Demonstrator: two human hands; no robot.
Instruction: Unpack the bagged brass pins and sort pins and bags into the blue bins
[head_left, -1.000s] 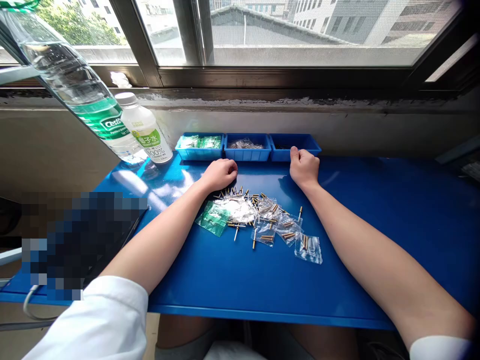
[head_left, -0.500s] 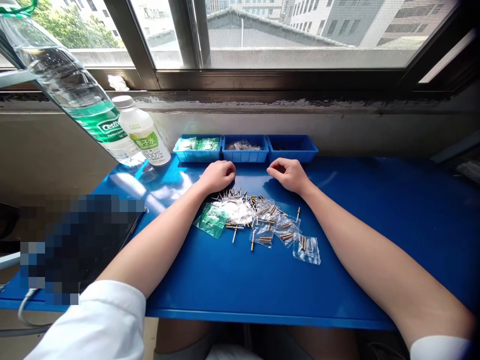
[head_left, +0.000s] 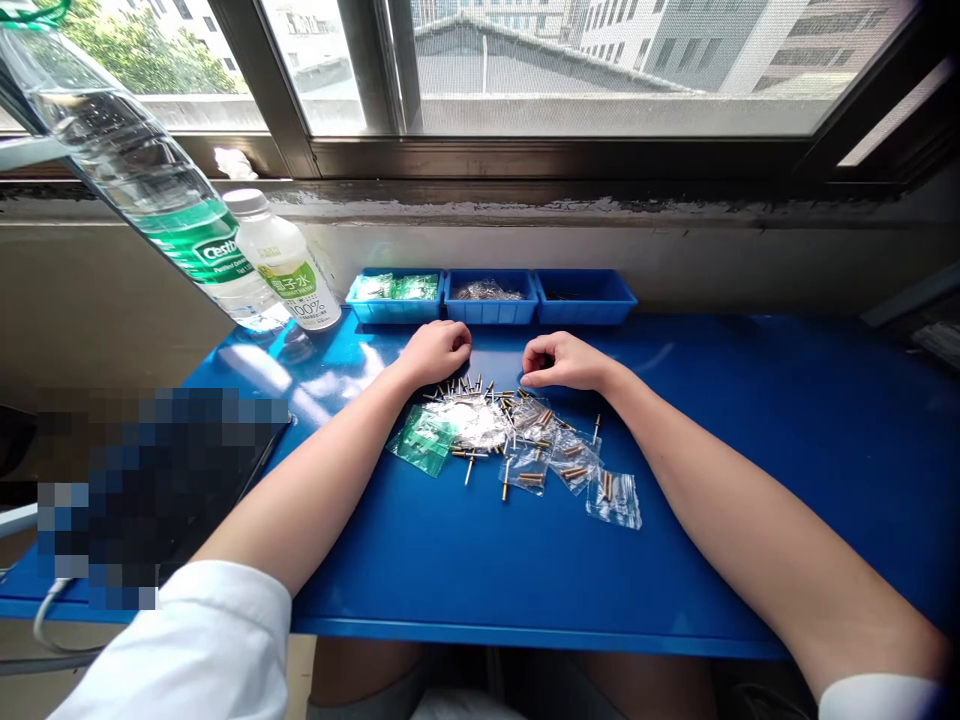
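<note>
Slim brass-and-silver metal pins (head_left: 505, 490) lie loose around clear plastic packets (head_left: 615, 500) and a flat green plastic packet (head_left: 422, 445) on the glossy blue bench (head_left: 480, 570). The left hand (head_left: 437, 350) has its fingers loosely curled beside them; the right hand (head_left: 562, 362) bends thumb and fingers toward each other. Whether either pinches anything, I cannot tell. A brushing hand could set pins rolling; glare could hide one. The large clear green-labelled bottle (head_left: 187, 235) reads "Cestb", "Purified"; the white plastic bottle (head_left: 281, 262), "100%".
</note>
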